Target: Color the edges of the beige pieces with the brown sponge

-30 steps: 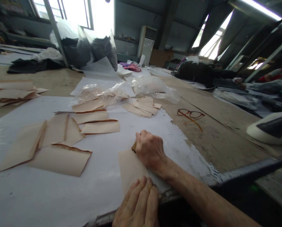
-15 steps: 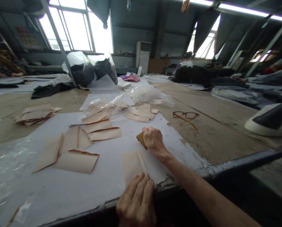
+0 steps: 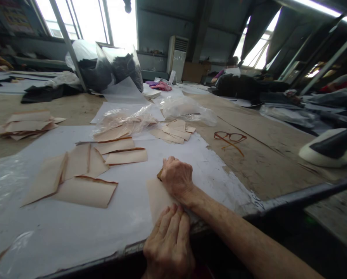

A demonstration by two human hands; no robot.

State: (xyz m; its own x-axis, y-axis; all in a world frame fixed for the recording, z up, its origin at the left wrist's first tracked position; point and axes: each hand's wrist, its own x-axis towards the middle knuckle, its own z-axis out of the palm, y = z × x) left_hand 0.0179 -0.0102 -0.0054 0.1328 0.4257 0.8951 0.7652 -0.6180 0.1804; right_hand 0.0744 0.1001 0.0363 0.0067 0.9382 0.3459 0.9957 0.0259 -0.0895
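Note:
A pale beige piece (image 3: 156,197) lies on the white sheet (image 3: 126,217) near the table's front edge. My left hand (image 3: 170,242) rests flat on its near end, fingers stretched out. My right hand (image 3: 177,178) is closed around a small brownish-yellow flat piece (image 3: 159,174), at the far end of the beige piece; most of what it holds is hidden by the fingers. Several beige pieces with brown edges (image 3: 87,192) lie to the left, and more loose ones (image 3: 173,131) lie farther back.
Clear plastic (image 3: 187,110) lies behind the pieces. Glasses (image 3: 230,137) rest on the table to the right, near a white and black object (image 3: 330,147). A stack of beige pieces (image 3: 28,123) stands at the left. Filled bags (image 3: 121,69) and a person (image 3: 233,71) are farther back.
My right hand has moved left and onto the far end of the beige piece, still holding the brownish-yellow piece. My left hand stays on the near end. The view has tilted down slightly.

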